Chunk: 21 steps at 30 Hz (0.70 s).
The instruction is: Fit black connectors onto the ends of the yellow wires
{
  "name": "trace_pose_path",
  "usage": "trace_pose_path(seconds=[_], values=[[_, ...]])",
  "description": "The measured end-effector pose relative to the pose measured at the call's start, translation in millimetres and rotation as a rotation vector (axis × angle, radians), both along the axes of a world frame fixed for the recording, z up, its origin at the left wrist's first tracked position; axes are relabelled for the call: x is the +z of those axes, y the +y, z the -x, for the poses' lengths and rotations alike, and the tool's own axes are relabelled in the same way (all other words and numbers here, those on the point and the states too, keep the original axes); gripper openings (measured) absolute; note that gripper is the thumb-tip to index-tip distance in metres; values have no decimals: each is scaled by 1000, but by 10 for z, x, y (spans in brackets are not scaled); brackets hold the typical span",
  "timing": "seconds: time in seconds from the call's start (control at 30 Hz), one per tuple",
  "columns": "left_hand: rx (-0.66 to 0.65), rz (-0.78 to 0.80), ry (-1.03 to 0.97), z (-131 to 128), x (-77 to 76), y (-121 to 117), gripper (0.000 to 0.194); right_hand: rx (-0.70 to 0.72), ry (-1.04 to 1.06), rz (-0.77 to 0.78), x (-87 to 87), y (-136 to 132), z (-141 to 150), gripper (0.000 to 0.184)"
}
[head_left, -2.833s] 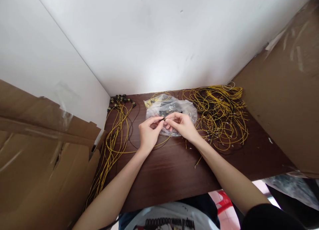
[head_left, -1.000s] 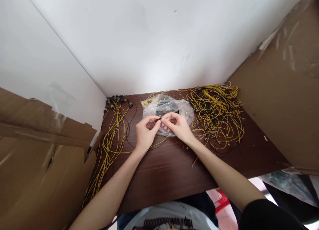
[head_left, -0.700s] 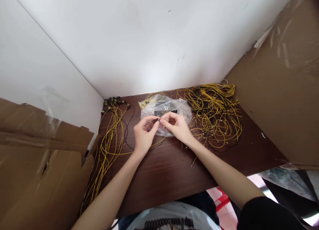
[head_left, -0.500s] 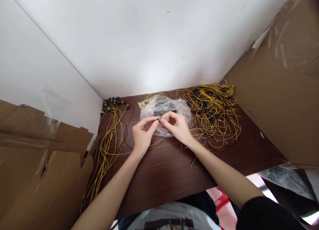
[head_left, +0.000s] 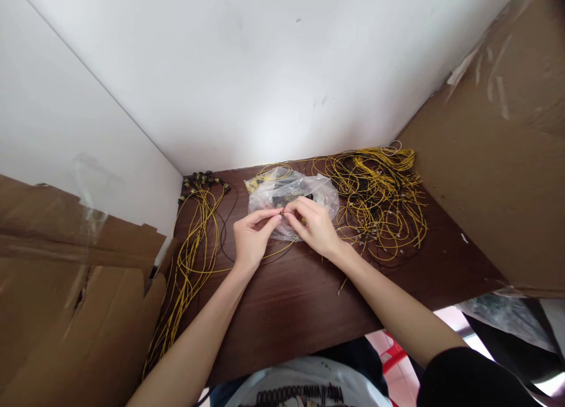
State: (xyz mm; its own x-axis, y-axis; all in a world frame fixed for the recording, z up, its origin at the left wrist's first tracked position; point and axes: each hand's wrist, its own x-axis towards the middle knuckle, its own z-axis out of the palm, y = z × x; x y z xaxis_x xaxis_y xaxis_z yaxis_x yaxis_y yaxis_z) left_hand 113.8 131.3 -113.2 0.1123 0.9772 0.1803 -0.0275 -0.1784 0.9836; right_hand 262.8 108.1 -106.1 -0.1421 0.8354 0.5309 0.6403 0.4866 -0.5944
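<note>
My left hand (head_left: 251, 237) and my right hand (head_left: 314, 224) meet over a dark brown table (head_left: 309, 313). Both pinch a small black connector (head_left: 281, 211) between thumb and fingertips. A thin yellow wire (head_left: 282, 251) curves away beneath my hands across the table. Right behind my fingers lies a clear plastic bag (head_left: 291, 192) with small dark parts inside.
A big tangle of yellow wires (head_left: 382, 201) fills the table's back right. Another bundle of yellow wires with black connector ends (head_left: 194, 248) runs down the left side. Brown cardboard stands at the left (head_left: 66, 289) and right (head_left: 498, 172). White walls close the corner.
My hands have stayed together on the connector, with only small finger movements. The view has shifted slightly left and up.
</note>
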Motion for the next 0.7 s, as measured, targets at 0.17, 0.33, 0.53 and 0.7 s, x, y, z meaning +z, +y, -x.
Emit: trace_pose_path(seconds=[0.17,0.33,0.53,0.7], values=[[-14,0,-9,-1,1,4,13,26,-68,-27,-48,5,14,19],[-38,-18,-45,-2,27,17,12,16,47,32,-16,-7,41,18],[-48,-2,-40,-12,-16,18,15,-32,141,70,30,-16,32,14],[-58,19,-35,-15,-56,29,20,-18,162,99,25,-11,40,14]])
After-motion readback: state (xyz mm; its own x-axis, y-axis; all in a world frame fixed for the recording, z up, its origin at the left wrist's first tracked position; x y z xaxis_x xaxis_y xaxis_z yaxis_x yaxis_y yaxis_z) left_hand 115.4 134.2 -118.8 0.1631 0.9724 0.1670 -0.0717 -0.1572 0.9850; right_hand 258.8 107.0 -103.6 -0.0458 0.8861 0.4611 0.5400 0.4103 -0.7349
